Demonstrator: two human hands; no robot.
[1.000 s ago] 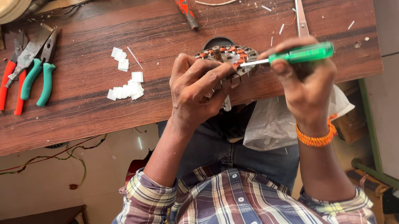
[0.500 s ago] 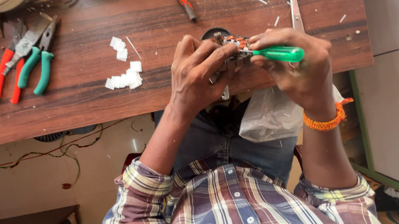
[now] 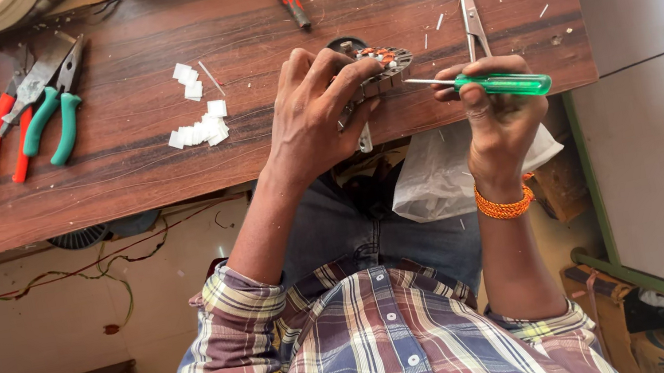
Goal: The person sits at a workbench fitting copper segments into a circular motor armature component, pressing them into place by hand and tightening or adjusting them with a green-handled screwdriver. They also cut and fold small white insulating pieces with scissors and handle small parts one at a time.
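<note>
Gripping a small round wound part [image 3: 377,69] at the near edge of the wooden workbench [image 3: 240,67], the left hand [image 3: 320,112] steadies it while the right hand [image 3: 499,109] clasps a green-handled screwdriver [image 3: 481,83], tip just beside it. Judging by this, the tip must next seat squarely without slipping

The person wears a plaid shirt [image 3: 377,350] — purple, blue, white and yellow-green checks, with small pale buttons down the front. The sleeves are rolled up above the elbows. Grey-blue jeans [image 3: 376,233] cover the lap. An orange beaded bracelet [image 3: 504,204] circles the right wrist — the left wrist is bare.
</note>
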